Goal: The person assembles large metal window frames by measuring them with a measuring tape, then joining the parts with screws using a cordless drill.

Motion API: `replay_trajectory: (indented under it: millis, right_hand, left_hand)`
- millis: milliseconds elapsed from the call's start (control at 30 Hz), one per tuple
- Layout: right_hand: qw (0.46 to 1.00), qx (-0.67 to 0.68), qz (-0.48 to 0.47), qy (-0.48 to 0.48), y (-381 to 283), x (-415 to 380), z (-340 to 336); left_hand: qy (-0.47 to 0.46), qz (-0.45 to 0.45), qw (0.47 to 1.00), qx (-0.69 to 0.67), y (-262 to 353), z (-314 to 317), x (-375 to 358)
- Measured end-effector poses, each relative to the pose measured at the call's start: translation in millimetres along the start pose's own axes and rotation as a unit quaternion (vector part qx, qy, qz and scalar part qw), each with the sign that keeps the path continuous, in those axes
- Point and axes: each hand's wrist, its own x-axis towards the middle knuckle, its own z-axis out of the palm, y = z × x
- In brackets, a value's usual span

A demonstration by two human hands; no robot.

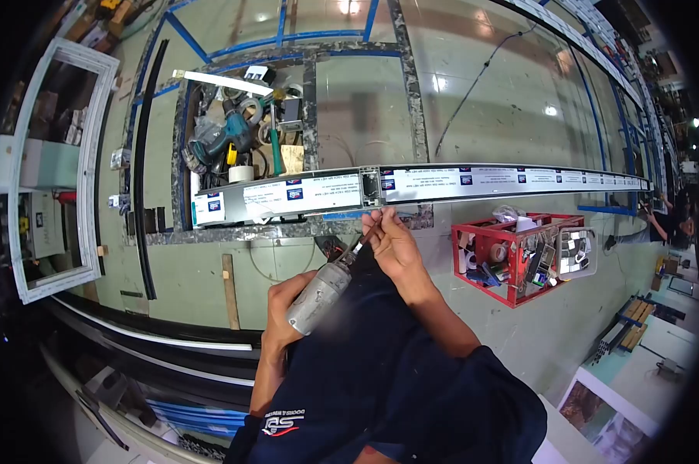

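Note:
My left hand [281,303] is wrapped round a scuffed grey cylindrical tool [318,298], which tilts up and to the right. A narrow brownish tip at the tool's front end lies between the pinched fingers of my right hand [394,240]. Those fingertips are right at the near edge of a long window-frame profile [457,185] covered in white printed film. Just above them, a short dark cross-piece [370,184] with a hollow end divides the profile's filmed face.
A tray-like bay of tools holds a teal cordless drill [237,131] and a green-handled hammer [275,143]. A red crate [511,294] of parts stands on the floor at right. A white frame [28,178] leans at left. A person [662,220] is at the far right.

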Motion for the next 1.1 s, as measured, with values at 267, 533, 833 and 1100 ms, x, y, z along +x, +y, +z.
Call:
replay_trajectory:
  millis: [267, 533, 833, 1100]
  right_hand:
    - [0.997, 0.03, 0.062, -0.018, -20, 33, 21]
    - [0.997, 0.01, 0.071, -0.036, -46, 46, 14]
    - [0.966, 0.087, 0.242, 0.01, -18, 31, 18]
    - [0.942, 0.206, 0.263, 0.045, 5, 42, -6]
  left_hand:
    - [0.028, -0.047, 0.998, 0.034, 12, 6, 30]
    - [0.029, -0.111, 0.99, 0.08, 38, 28, 56]
    - [-0.064, -0.248, 0.953, 0.161, 104, 10, 76]
    - [-0.139, -0.307, 0.915, 0.223, 110, 21, 126]
